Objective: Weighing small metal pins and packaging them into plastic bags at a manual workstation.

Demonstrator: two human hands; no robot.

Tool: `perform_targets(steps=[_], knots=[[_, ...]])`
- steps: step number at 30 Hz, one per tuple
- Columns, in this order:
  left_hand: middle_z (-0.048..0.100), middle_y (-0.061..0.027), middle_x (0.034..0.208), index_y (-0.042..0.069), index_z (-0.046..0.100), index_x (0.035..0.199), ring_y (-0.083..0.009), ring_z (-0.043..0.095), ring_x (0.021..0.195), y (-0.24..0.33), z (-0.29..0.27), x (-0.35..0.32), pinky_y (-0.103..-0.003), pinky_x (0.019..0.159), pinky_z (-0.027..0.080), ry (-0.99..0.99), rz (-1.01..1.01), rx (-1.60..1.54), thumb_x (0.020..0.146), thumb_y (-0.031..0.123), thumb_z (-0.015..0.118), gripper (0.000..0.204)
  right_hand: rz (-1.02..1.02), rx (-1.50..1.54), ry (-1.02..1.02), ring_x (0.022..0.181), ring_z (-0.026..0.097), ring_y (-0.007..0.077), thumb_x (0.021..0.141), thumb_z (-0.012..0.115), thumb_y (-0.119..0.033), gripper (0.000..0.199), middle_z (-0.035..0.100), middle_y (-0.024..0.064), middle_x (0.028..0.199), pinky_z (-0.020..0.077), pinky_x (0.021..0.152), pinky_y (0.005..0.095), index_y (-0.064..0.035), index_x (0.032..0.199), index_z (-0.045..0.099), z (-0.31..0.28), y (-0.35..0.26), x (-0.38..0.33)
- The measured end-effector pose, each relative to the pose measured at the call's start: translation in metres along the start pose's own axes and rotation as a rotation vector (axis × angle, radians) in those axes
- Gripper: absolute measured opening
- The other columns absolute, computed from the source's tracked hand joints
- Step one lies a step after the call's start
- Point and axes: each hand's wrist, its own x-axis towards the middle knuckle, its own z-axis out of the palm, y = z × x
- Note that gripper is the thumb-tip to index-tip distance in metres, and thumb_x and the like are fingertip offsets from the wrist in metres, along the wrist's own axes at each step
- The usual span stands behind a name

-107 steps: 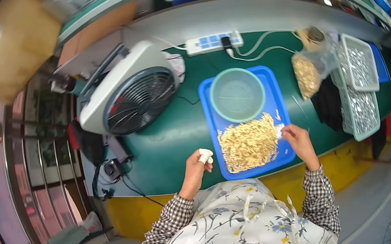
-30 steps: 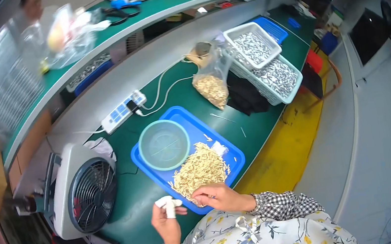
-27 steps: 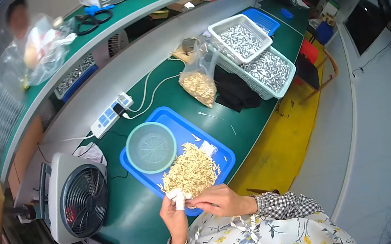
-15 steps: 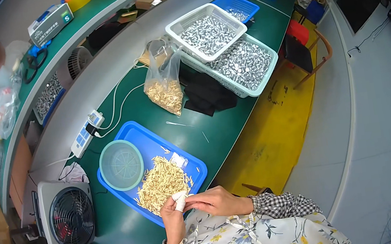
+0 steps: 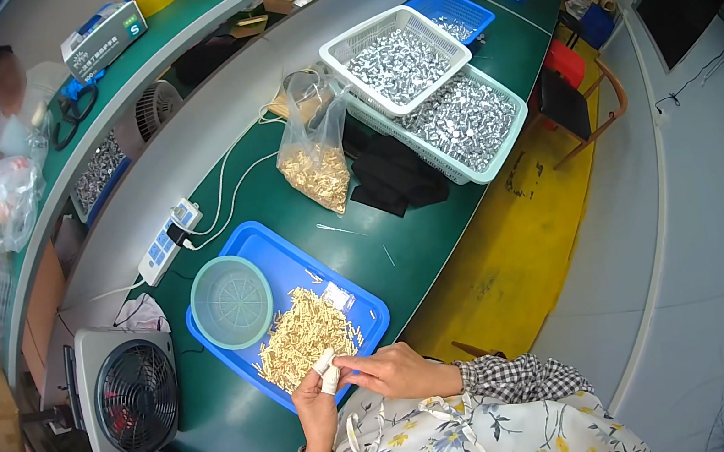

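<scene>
Over the near edge of the blue tray (image 5: 364, 304), my left hand (image 5: 317, 405) is closed, with white coverings on its thumb and a finger. The fingertips of my right hand (image 5: 398, 372) are pinched together and meet the left fingertips. Whatever lies between them is too small to make out. Just beyond my hands, a heap of small brass-coloured pins (image 5: 305, 331) spreads over the tray. A round pale-green basin (image 5: 231, 303) sits at the tray's left side, and a small clear packet (image 5: 337, 297) lies beside the heap.
A bag of brass pieces (image 5: 316, 172) stands beyond the tray next to a black cloth (image 5: 396, 173). Two baskets of silvery metal parts (image 5: 477, 122) overlap at the back right. On the left are a fan (image 5: 134, 397) and a power strip (image 5: 163, 245). A person (image 5: 7, 86) is behind the partition.
The whole view has shifted slightly. My fingertips have changed position a little, and two white-covered fingertips of my left hand now show more distinctly. Both hands stay together over the tray's edge.
</scene>
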Motion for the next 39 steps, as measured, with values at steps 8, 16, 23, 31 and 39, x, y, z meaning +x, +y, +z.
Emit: perform_targets(steps=[8, 16, 23, 31, 39], knots=[[0.062, -0.0131, 0.102, -0.006, 0.051, 0.118, -0.0193, 0.063, 0.089, 0.001, -0.023, -0.015, -0.029, 0.081, 0.051, -0.051, -0.017, -0.063, 0.088, 0.002, 0.054, 0.032, 0.504, 0.855, -0.307, 0.049, 0.055, 0.01, 0.086, 0.057, -0.013, 0.039, 0.061, 0.0056, 0.064, 0.044, 0.045, 0.0241, 0.0006, 0.122, 0.048, 0.003, -0.023, 0.013], [0.065, -0.0094, 0.095, -0.004, 0.055, 0.115, -0.0147, 0.062, 0.084, -0.007, -0.035, -0.031, -0.026, 0.076, 0.051, -0.17, -0.073, 0.049, 0.086, 0.005, 0.058, 0.031, 0.638, 0.942, -0.7, 0.044, 0.051, 0.0071, 0.086, 0.055, -0.009, 0.038, 0.055, 0.0029, 0.055, 0.0395, 0.04, 0.021, 0.0028, 0.122, 0.047, -0.003, -0.018, 0.015], [0.065, -0.0068, 0.088, -0.004, 0.059, 0.11, -0.0091, 0.059, 0.079, 0.002, -0.045, -0.036, -0.022, 0.07, 0.049, -0.299, -0.13, 0.276, 0.083, 0.011, 0.063, 0.031, 0.564, 0.923, -0.917, 0.036, 0.046, 0.0067, 0.085, 0.055, -0.01, 0.021, 0.053, 0.0018, 0.052, 0.0345, 0.035, 0.0211, 0.0013, 0.103, 0.055, 0.007, -0.026, 0.016], [0.063, -0.0072, 0.087, -0.003, 0.058, 0.104, -0.0073, 0.056, 0.073, 0.006, -0.039, -0.036, -0.023, 0.062, 0.048, -0.286, -0.057, 0.341, 0.085, 0.015, 0.061, 0.026, 0.515, 0.739, -0.879, 0.041, 0.045, 0.0043, 0.088, 0.053, -0.015, 0.016, 0.052, -0.0002, 0.052, 0.0343, 0.039, 0.0201, -0.0027, 0.082, 0.061, 0.03, -0.016, 0.013], [0.057, -0.003, 0.08, 0.0, 0.054, 0.098, -0.0062, 0.052, 0.061, -0.003, -0.074, -0.032, -0.02, 0.049, 0.042, -0.472, -0.4, 0.187, 0.094, 0.032, 0.044, 0.034, 0.507, 0.767, -0.736, 0.045, 0.045, 0.0049, 0.09, 0.053, -0.021, 0.023, 0.053, -0.0004, 0.053, 0.0357, 0.043, 0.0218, -0.0022, 0.083, 0.064, 0.023, -0.027, 0.019]])
